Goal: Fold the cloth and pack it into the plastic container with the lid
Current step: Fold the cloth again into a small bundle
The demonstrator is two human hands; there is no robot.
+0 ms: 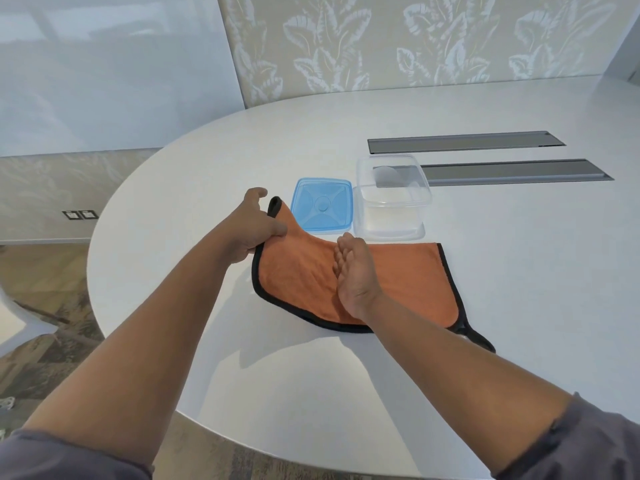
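Observation:
An orange cloth [408,282] with black edging lies on the white table [346,382] in front of me. My left hand [254,228] pinches its far left corner and holds it lifted off the table, a black loop sticking up. My right hand [355,277] stands edge-on across the middle of the cloth, fingers straight and together, pressing it down. Just behind the cloth sits the clear plastic container [393,199], uncovered. Its blue lid [322,209] lies flat on the table to the container's left, near my left hand.
Two long grey recessed slots [464,142] [519,171] run across the table behind the container. The table's rounded edge curves close on the left and near side, with floor below. A patterned wall stands behind.

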